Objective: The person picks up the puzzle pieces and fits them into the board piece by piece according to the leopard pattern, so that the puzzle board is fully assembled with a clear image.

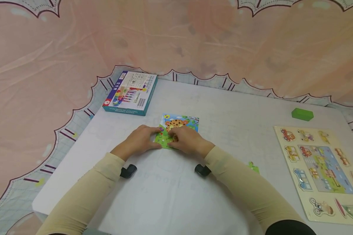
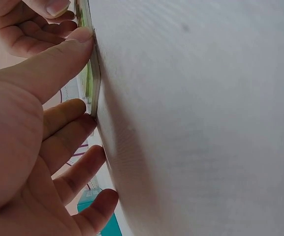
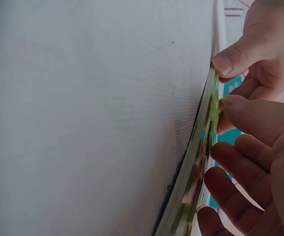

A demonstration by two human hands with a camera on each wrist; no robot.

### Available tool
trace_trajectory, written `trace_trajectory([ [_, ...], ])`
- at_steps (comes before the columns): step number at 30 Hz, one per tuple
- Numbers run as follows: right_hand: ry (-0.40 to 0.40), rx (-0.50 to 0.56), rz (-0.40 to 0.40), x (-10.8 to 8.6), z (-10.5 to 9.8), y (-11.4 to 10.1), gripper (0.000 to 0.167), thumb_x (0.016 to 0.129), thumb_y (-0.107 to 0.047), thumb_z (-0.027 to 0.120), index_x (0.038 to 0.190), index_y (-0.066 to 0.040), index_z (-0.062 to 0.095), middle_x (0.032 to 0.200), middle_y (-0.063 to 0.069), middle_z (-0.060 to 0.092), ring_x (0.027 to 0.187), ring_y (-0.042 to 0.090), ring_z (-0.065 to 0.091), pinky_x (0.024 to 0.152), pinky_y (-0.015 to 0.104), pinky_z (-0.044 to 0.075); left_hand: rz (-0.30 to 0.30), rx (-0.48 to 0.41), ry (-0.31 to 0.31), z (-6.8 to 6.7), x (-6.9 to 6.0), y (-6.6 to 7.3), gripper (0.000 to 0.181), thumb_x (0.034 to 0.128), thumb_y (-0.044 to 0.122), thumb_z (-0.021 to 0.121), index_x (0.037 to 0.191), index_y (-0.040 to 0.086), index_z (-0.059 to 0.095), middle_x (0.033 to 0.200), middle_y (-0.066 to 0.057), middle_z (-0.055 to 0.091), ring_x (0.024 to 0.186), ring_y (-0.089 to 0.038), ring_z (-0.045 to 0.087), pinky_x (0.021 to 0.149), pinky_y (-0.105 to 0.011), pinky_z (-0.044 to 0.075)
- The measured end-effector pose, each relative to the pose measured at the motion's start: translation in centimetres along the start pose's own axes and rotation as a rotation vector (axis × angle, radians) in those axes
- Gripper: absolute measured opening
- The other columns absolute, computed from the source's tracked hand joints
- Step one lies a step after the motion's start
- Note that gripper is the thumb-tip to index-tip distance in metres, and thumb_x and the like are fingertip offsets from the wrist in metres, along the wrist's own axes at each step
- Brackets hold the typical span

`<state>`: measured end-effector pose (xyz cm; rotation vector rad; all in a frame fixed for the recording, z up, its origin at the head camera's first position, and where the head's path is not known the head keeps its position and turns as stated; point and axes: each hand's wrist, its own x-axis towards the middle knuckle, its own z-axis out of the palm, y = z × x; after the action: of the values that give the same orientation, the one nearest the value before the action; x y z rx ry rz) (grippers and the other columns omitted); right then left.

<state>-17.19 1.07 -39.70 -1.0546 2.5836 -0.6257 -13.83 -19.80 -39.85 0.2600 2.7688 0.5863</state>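
Observation:
A small jigsaw puzzle point(image 1: 179, 121) with a spotted cartoon animal on a green and blue scene lies flat on the white table. My left hand point(image 1: 139, 138) holds its near-left corner, the thumb at the near edge and fingertips against the left side. Over the puzzle's front middle is my right hand point(image 1: 189, 138), thumb and fingertips touching its top and covering part of the picture. No separate piece shows between those fingers. In the right wrist view, the board's layered edge point(image 3: 181, 194) runs beneath the loosely bent right fingers.
Behind the left hand lies a boxed toy set point(image 1: 132, 93). To the right are a green block point(image 1: 302, 114) and a wooden peg puzzle board point(image 1: 288, 182) with vehicle pictures. A small green piece point(image 1: 254, 167) lies beside the right sleeve, partly hidden. Patterned cloth point(image 1: 176, 39) hangs behind the table.

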Motion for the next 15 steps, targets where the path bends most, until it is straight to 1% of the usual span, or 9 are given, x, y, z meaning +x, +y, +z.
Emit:
trace_trajectory([
  [7,0.002,0.006,-0.020,0.13,0.04,0.07,0.036,0.093,-0.025,0.073,0.123,-0.005,0.068,0.110,0.003,0.070,0.094,0.017,0.059,0.086,0.032,0.050,-0.011,-0.009,-0.002,0.04,0.04,-0.05,0.071,0.0850,0.036,0.081,0.146,0.013,0.054,0.142,-0.014,0.054,0.133,-0.035,0.044,0.111,-0.054,0.036],
  [10,0.000,0.017,-0.031,0.14,0.03,0.05,0.035,0.093,-0.024,0.073,0.122,-0.005,0.069,0.108,0.003,0.070,0.092,0.016,0.059,0.085,0.031,0.050,-0.012,-0.010,-0.002,0.05,0.03,-0.07,0.071,0.0850,0.036,0.081,0.146,0.013,0.054,0.143,-0.014,0.054,0.133,-0.036,0.043,0.111,-0.054,0.036],
  [15,-0.016,0.032,-0.053,0.26,0.11,0.07,0.034,0.093,-0.021,0.071,0.123,-0.005,0.068,0.110,0.004,0.070,0.093,0.017,0.059,0.086,0.032,0.050,-0.009,-0.009,0.000,0.11,0.05,-0.13,0.070,0.0850,0.036,0.081,0.146,0.013,0.054,0.142,-0.013,0.054,0.133,-0.035,0.044,0.111,-0.054,0.036],
])
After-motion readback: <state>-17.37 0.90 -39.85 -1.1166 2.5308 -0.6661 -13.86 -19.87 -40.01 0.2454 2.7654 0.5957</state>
